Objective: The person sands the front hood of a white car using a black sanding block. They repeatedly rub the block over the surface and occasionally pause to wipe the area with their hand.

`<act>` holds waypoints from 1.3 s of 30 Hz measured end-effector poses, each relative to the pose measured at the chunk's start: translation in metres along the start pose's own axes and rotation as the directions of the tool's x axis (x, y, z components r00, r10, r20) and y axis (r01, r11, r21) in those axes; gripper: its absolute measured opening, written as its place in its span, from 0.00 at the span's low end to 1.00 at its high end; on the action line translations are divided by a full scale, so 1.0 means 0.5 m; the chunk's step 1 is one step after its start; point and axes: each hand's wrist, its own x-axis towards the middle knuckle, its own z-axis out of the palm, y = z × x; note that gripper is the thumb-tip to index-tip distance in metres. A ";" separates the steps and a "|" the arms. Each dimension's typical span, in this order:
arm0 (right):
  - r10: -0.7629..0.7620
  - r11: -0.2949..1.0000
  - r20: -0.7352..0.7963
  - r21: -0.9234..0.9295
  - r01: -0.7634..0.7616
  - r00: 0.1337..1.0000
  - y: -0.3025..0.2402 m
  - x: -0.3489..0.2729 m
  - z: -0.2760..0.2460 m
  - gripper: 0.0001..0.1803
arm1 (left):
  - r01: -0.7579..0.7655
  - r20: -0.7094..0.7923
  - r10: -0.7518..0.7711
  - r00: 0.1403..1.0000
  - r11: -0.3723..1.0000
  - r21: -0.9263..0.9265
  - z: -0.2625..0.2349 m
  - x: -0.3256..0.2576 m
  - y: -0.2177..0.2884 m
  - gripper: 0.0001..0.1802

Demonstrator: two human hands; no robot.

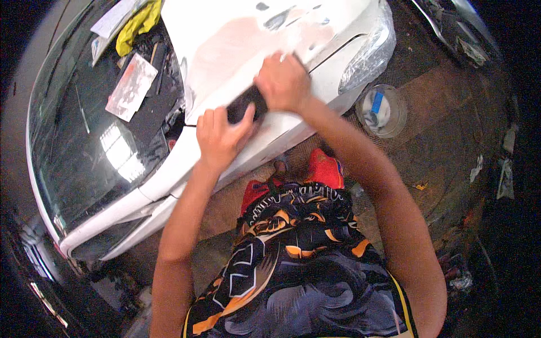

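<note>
Both my hands grip a long black sanding block [246,105] that lies along the side edge of a white car panel [217,84]. My left hand [218,137] is closed on its near left end, with the thumb laid over the top. Around its far right end my right hand [284,83] is wrapped, slightly smeared by motion. Next to the block, the panel carries dull pinkish sanded patches [236,42] and a few darker grey spots [276,21]. The block's underside is hidden.
Clear film covers the car's headlight corner [372,53]. To the right, a round tub [398,121] with a blue piece inside stands on the floor. A yellow cloth [138,25] and a smeared white board [132,87] lie by the windshield [84,152]. Another car's front shows at top right.
</note>
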 end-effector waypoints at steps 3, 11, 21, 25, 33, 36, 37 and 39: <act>-0.138 0.989 -0.137 0.042 0.145 0.981 0.140 0.085 0.013 0.09 | 0.079 -0.048 -0.081 0.996 0.996 -0.044 0.043 0.138 -0.011 0.24; 0.010 0.995 0.048 -0.103 -0.005 0.999 0.011 0.023 -0.001 0.14 | 0.025 -0.009 -0.025 1.000 1.000 0.006 0.004 0.012 -0.009 0.29; 0.018 0.998 -0.033 0.067 -0.016 0.999 -0.015 0.036 0.012 0.15 | 0.008 0.005 -0.008 1.000 0.999 -0.051 -0.002 0.050 -0.049 0.23; 0.051 0.994 -0.033 0.099 -0.047 0.998 0.081 0.121 0.007 0.15 | 0.125 0.003 -0.125 0.992 0.989 -0.073 0.025 0.136 -0.059 0.22; 0.089 0.994 -0.020 0.068 -0.088 0.996 0.059 0.125 0.031 0.16 | 0.120 0.041 -0.117 0.992 0.990 -0.067 0.011 0.107 -0.075 0.25; 0.044 0.999 0.003 -0.026 -0.044 0.999 0.017 0.076 0.035 0.15 | 0.077 0.054 -0.073 0.996 0.993 -0.087 -0.015 0.052 -0.058 0.26; 0.056 0.996 0.022 -0.073 -0.055 0.998 -0.020 0.056 0.027 0.15 | 0.048 0.061 -0.043 0.997 0.996 -0.075 -0.033 0.017 -0.053 0.26; 0.036 0.990 -0.102 0.136 -0.022 0.994 -0.062 0.056 0.020 0.14 | 0.060 0.105 -0.047 0.993 0.992 -0.115 -0.052 -0.013 -0.060 0.25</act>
